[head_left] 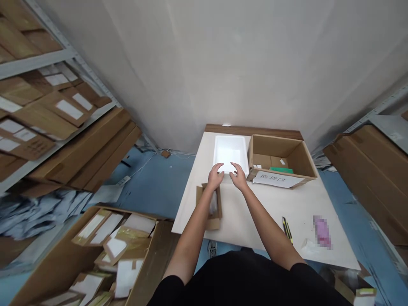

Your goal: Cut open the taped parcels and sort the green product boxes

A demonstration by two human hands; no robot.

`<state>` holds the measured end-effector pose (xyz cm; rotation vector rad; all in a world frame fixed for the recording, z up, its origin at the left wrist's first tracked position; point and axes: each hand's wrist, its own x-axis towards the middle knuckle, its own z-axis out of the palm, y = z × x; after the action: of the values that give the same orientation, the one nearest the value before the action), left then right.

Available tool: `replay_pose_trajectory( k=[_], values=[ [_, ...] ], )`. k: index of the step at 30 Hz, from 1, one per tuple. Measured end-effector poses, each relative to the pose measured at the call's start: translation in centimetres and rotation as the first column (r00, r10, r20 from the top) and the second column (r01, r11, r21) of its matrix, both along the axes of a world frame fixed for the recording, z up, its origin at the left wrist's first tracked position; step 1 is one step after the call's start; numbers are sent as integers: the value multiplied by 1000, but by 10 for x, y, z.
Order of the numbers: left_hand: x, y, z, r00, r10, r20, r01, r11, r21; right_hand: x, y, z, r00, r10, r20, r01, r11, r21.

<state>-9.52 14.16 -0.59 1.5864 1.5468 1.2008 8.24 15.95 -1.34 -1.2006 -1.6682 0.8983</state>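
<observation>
loosely, empty hands (216, 177) (239, 177) curve by the white bin (229, 151), a cardboard box (304, 158) crowding its right.

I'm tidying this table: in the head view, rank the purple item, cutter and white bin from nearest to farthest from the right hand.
1. White bin: just ahead of the right hand.
2. Cutter: lower in view, to the right.
3. Purple item: farthest right of the three.

Labelled cartons (69, 109) crowd the left shelf (38, 60) beside a grey wall (223, 63).
</observation>
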Motion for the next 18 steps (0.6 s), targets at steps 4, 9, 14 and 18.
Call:
replay_pose_trajectory(
  k=[4,9,14,18],
  values=[
    [-70,-57,-29,998,62,-29,-65,995,-81,-74,-42,-22,993,111,37,-108,992,-57],
    [-100,-133,-76,967,-146,-207,80,951,-299,-103,-98,-66,962,214,168,-193,972,-133],
    [-94,-192,-119,808,-392,-439,85,815,-573,-72,-156,-111,777,362,515,-126,891,-436],
    [-85,-214,-145,758,-419,-499,130,847,-515,-52,-192,-139,698,405,591,-77,863,-500]
  ],
)
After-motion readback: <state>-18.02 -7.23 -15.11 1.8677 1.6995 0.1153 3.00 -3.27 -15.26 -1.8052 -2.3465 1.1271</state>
